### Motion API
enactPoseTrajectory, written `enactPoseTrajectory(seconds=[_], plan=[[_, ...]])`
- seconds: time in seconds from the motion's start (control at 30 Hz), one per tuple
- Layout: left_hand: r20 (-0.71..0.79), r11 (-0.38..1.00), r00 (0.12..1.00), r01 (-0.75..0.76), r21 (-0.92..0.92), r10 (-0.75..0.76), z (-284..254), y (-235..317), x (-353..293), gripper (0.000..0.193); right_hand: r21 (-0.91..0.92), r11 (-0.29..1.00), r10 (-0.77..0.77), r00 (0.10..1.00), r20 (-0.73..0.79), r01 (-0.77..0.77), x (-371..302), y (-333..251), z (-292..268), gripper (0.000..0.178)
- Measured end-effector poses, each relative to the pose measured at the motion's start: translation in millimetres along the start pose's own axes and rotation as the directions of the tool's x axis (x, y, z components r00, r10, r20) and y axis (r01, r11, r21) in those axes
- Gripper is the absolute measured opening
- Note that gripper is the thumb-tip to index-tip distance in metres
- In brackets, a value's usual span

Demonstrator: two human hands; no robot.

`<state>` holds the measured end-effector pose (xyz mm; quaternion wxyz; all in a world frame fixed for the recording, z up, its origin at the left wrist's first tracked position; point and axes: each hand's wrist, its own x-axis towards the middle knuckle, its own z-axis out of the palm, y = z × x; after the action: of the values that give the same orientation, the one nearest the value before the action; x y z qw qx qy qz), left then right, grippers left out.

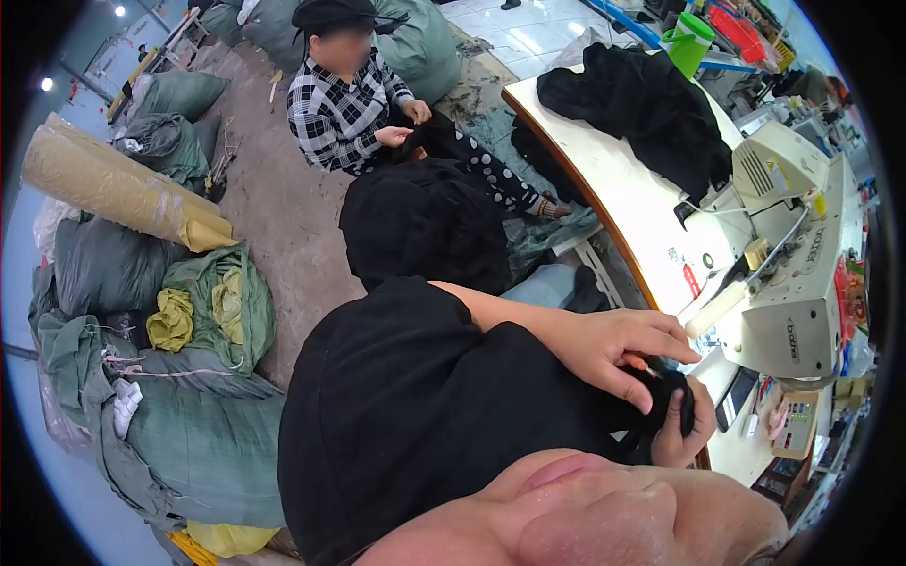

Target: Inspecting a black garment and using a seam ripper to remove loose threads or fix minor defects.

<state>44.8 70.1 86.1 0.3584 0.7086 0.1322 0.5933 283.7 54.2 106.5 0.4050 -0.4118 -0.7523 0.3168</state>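
My left hand point(618, 351) reaches over the table's edge with its fingers bent. A small orange tool point(638, 361) shows between its thumb and forefinger; most of it is hidden, so its kind is unclear. Just below, my right hand point(687, 429) is closed on a bunched piece of black cloth point(666, 394), its thumb pressed on the fabric. Both hands are close together at this cloth, in front of a white sewing machine point(793, 325).
The pale sewing table point(604, 160) carries a heap of black garments point(642, 113) and a green bucket point(689, 45). A person point(344, 104) in a checked shirt handles dark cloth beyond a black bundle point(425, 222). Stuffed green sacks point(208, 443) and a wrapped brown roll point(118, 179) lie left.
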Motion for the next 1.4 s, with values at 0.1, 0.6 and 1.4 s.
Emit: enactPoseTrajectory(seconds=[0.1,0.6,1.4], plan=[[0.084,0.992,0.989,0.124,-0.034,-0.121,-6,-6,-7,0.033,0.025,0.999,0.042,0.998,0.040,-0.043,5,-4,-2,0.016],[-0.191,0.866,0.908,0.415,0.278,-0.374,-35,-20,-29,0.034,0.797,0.476,0.621,0.784,-0.005,-0.372,19,23,56,0.025],[0.256,0.681,0.671,0.730,-0.063,-0.696,-1,-22,-24,0.048,0.822,0.497,0.542,0.839,-0.045,-0.277,-6,47,56,0.025]])
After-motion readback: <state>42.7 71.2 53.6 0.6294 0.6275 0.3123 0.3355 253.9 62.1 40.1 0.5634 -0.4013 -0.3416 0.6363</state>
